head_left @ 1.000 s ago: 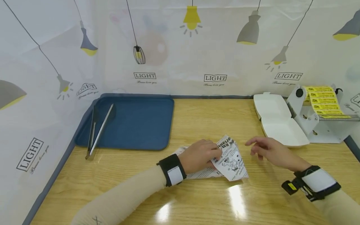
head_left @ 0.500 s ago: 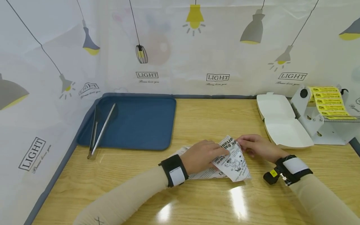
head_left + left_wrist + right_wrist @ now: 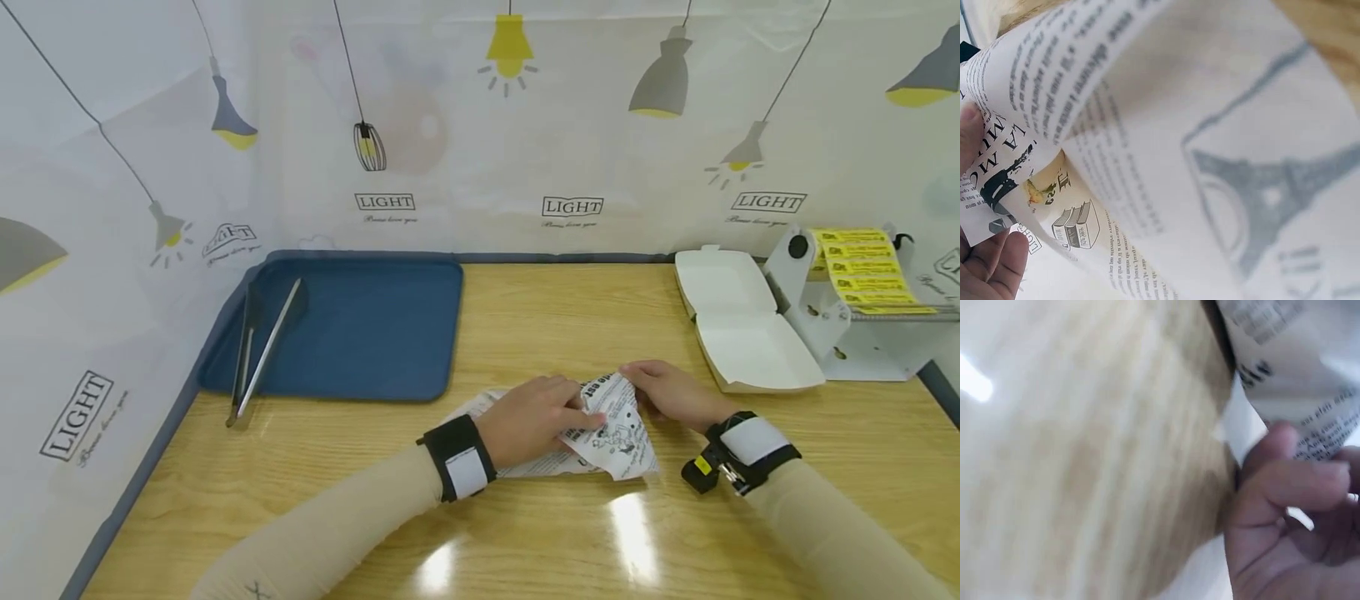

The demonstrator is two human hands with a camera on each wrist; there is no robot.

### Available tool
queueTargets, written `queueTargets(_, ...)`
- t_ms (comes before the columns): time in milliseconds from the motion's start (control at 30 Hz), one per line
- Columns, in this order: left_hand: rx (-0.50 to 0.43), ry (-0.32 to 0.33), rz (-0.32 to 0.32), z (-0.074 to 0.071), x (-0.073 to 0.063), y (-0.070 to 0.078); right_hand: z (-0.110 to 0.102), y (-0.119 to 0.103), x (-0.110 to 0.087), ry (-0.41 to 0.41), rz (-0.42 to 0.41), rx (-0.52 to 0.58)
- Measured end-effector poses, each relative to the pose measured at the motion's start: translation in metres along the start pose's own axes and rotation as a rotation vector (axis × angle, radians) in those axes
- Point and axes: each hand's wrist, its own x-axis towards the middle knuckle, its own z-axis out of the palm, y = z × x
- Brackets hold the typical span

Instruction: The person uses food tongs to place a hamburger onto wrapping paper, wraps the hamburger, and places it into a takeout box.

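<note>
The left hand [image 3: 528, 419] grips the printed paper [image 3: 618, 442] from above, thumb on one side of a layer and fingers on the other; the left wrist view shows the sheet caught between them. The right hand [image 3: 678, 392] pinches the paper's upper right edge, fingers curled. The hands are apart from each other, joined only by the sheet. This arrangement presumably lets the left hand anchor the folded body while the right controls the loose, flared end.

The paper lies on the wooden table [image 3: 525, 542], directly in front of the person. One part extends leftward under the left hand; a triangular flap stands toward the right. Whether the paper encloses anything cannot be told. Working against the table probably gives the folds a firm backing.

At the far left, a blue tray [image 3: 382, 325] carries metal tongs [image 3: 270, 346]. Their joined end overhangs the near rim, a position that likely makes them easy to pick up.

At the far right, a white hinged container [image 3: 761, 346] lies unfolded, both halves facing up, ready to receive contents by appearance. Just beside it stands a dispenser [image 3: 870, 354] with yellow labels [image 3: 866, 267] draped over its front, presumably for easy tearing.
</note>
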Motion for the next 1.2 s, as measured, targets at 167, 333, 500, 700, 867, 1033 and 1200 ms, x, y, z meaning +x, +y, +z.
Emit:
queueTargets(167,-0.013,-0.005,-0.017,0.002,0.000,-0.001,-0.002,0.005,-0.002,0.009,-0.035,0.100)
queueTargets(333,-0.003,-0.003,-0.021,0.003,0.001,0.000,-0.005,0.009,-0.005,-0.003,-0.034,0.134)
queueTargets(500,0.003,0.008,-0.020,0.003,-0.001,-0.001,0.001,0.005,-0.004,-0.008,-0.036,0.111)
queueTargets(700,-0.009,0.030,-0.027,0.006,-0.004,-0.003,0.011,0.002,-0.011,0.092,0.020,0.057)
queueTargets(867,-0.008,0.017,-0.042,0.007,-0.001,-0.001,0.006,0.000,-0.039,-0.113,0.080,-0.059)
queueTargets(1033,-0.012,0.007,-0.054,0.006,-0.001,-0.001,0.002,0.008,-0.056,-0.377,0.032,-0.003)
queueTargets(1200,0.011,0.021,-0.053,0.007,-0.002,0.000,0.008,0.017,-0.056,-0.369,-0.008,0.063)
